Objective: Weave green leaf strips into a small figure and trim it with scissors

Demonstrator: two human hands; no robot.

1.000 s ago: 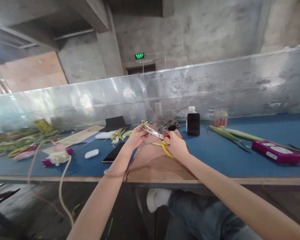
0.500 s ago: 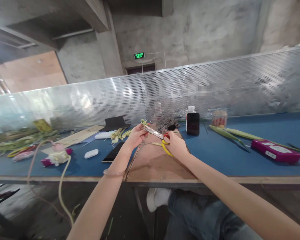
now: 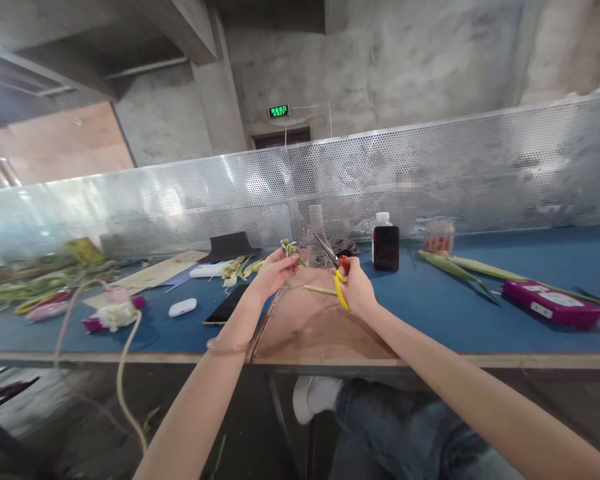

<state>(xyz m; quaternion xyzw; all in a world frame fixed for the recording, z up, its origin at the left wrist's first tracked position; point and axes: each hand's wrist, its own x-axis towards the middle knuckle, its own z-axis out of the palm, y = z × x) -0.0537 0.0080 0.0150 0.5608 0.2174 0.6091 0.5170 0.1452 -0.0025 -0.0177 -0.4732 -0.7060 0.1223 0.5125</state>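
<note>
My left hand pinches a small green woven plant piece above the brown board. My right hand is wrapped round the scissors, which have yellow and red handles. The scissor blades point up and to the left, slightly parted, a short way right of the plant piece. Beneath them a pale green stem lies on the board. Behind the blades sits a tangle of grey cord.
A black phone leans on a bottle. To the right are a jar, long leaves and a magenta box. On the left lie a dark tablet, a white case and a cable.
The scissors in my right hand have moved right, away from the plant piece, and their blades now point more steeply upward. My left hand has barely moved.
</note>
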